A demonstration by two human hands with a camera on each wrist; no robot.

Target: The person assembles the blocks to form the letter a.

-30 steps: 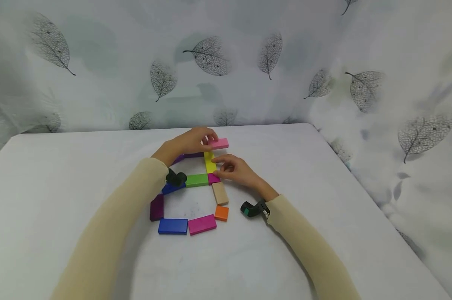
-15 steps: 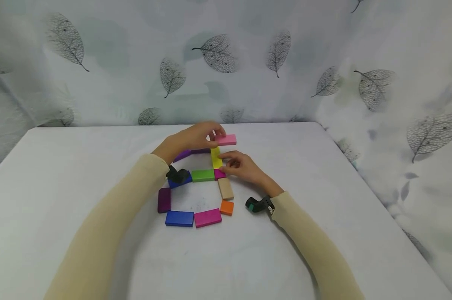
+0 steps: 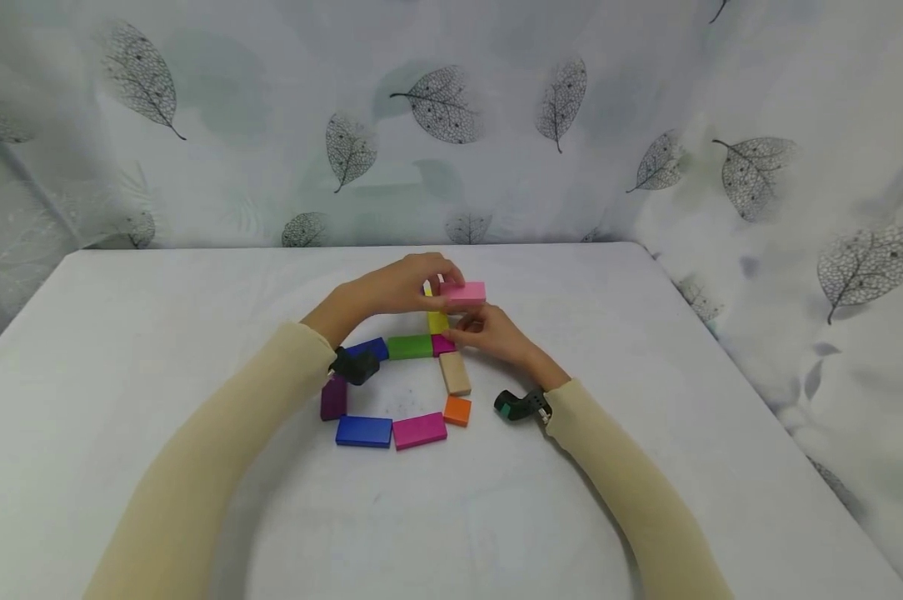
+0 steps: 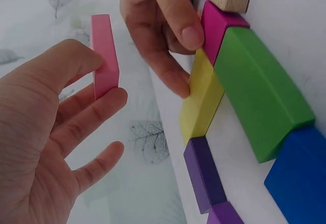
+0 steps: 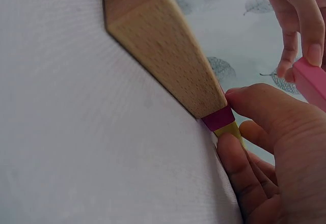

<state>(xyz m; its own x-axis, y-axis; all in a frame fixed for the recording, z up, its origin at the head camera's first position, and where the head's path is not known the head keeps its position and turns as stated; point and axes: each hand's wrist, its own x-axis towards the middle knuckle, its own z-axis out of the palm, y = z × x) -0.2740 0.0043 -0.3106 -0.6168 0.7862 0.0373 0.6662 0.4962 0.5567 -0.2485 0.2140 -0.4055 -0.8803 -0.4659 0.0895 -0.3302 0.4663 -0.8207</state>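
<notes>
My left hand pinches a pink block between thumb and fingers. The block is raised above the far end of the block outline, with its free end pointing right. My right hand rests beside the outline, its thumb and index fingertips against the outer side of the magenta block and the yellow block. A wooden block adjoins the magenta one. Inward from these lies the green block. Beyond the yellow block's far end, a dark purple block shows in the left wrist view.
Nearer on the white table, the lower loop includes an orange block, a pink-magenta block, a blue block and a dark plum block. A leaf-patterned curtain hangs behind the table.
My left hand, holding the pink block, has moved slightly right and now lies nearer my right hand. My right hand keeps its place at the yellow and magenta blocks. The head view has shifted slightly.
</notes>
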